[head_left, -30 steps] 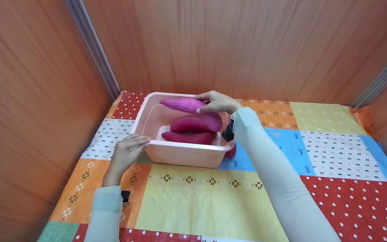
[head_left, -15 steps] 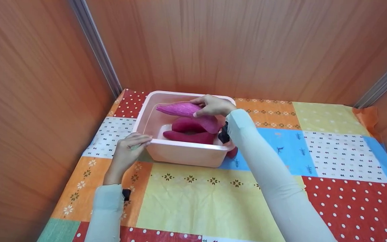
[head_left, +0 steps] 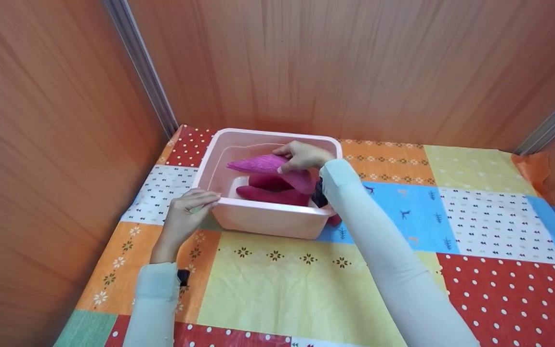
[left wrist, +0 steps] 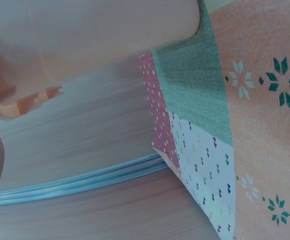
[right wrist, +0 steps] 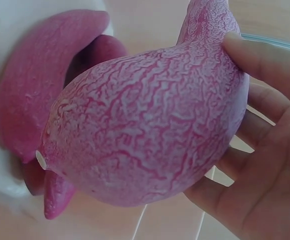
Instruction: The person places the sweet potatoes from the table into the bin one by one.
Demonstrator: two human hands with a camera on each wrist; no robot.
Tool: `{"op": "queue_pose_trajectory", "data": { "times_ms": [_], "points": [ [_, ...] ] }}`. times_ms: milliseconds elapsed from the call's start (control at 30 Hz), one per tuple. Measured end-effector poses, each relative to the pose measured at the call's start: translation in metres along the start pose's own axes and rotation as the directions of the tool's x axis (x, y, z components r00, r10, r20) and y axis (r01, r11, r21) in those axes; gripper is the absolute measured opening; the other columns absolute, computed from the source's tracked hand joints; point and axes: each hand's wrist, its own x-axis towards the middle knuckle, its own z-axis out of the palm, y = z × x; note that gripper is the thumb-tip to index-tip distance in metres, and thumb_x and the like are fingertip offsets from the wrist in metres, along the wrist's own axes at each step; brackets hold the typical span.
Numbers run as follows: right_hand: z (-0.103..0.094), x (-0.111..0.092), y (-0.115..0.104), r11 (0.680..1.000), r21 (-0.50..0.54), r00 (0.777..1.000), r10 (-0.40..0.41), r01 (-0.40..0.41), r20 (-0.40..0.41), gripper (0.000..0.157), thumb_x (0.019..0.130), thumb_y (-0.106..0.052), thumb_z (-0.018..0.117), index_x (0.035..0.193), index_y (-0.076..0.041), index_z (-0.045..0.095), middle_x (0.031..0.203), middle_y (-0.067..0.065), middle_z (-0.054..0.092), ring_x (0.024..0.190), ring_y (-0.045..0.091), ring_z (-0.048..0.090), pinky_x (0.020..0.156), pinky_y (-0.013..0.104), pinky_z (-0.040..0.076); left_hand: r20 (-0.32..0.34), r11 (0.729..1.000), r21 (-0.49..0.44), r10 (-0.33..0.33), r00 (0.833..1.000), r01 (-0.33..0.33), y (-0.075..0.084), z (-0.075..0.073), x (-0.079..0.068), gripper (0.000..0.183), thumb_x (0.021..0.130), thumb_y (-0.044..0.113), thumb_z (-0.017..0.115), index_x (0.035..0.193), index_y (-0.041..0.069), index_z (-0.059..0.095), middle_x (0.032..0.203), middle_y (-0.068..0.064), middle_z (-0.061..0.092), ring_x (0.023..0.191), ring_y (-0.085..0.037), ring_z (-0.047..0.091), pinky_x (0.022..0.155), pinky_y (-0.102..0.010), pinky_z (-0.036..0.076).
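Observation:
In the head view my right hand [head_left: 305,156] grips a large pink-purple sweet potato [head_left: 258,164] inside the pink plastic bin [head_left: 270,224]. Its narrow tip points left and its fat end lies to the right. The right wrist view shows the wrinkled, pale-veined skin of this sweet potato [right wrist: 150,125], with thumb and fingers on opposite sides. Darker sweet potatoes [head_left: 270,194] lie beneath it on the bin's floor, partly covered. My left hand [head_left: 186,214] pinches the bin's rim at the near left corner, fingers over the edge.
A reddish thing [head_left: 335,220] peeks out beside the bin's near right corner, mostly hidden. Under everything lies a patchwork-print tablecloth [head_left: 277,289]. Wood-grain panels [head_left: 277,62] rise close behind the bin and at both sides.
My right hand has lowered the sweet potato deeper into the bin, close over the others. The left hand stays on the rim. The head view has shifted slightly.

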Motion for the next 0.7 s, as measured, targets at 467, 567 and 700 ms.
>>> {"op": "queue_pose_trajectory", "data": {
  "times_ms": [467,567,700],
  "points": [
    [0.01,0.006,0.002,0.999,-0.013,0.998,0.04,-0.04,0.048,0.061,0.089,-0.018,0.069,0.145,-0.016,0.044,0.14,0.006,0.051,0.123,0.024,0.047,0.11,0.044,0.041,0.006,1.0,-0.017,0.01,1.0,-0.01,0.001,-0.002,0.0,0.024,0.081,-0.001,0.073,0.102,0.011,0.076,0.102,-0.003,0.075,0.105,-0.019,0.064,0.107,-0.011,0.036],
    [0.011,0.008,0.002,0.998,-0.052,0.998,0.037,-0.034,0.055,0.06,0.089,-0.018,0.068,0.144,-0.015,0.044,0.141,0.006,0.052,0.125,0.024,0.047,0.112,0.044,0.04,0.0,0.999,-0.019,0.034,0.999,-0.034,0.0,-0.001,0.0,0.024,0.08,-0.002,0.073,0.1,0.01,0.076,0.101,-0.004,0.075,0.103,-0.02,0.065,0.107,-0.011,0.037],
    [0.014,0.009,0.004,0.995,-0.09,0.997,0.048,-0.043,0.056,0.058,0.091,-0.018,0.066,0.144,-0.014,0.044,0.143,0.007,0.051,0.128,0.025,0.046,0.114,0.046,0.037,0.006,0.999,-0.026,0.03,1.0,-0.03,0.0,-0.001,0.001,0.024,0.081,-0.002,0.073,0.101,0.01,0.076,0.102,-0.004,0.075,0.103,-0.017,0.064,0.105,-0.011,0.039]
  ]
}}
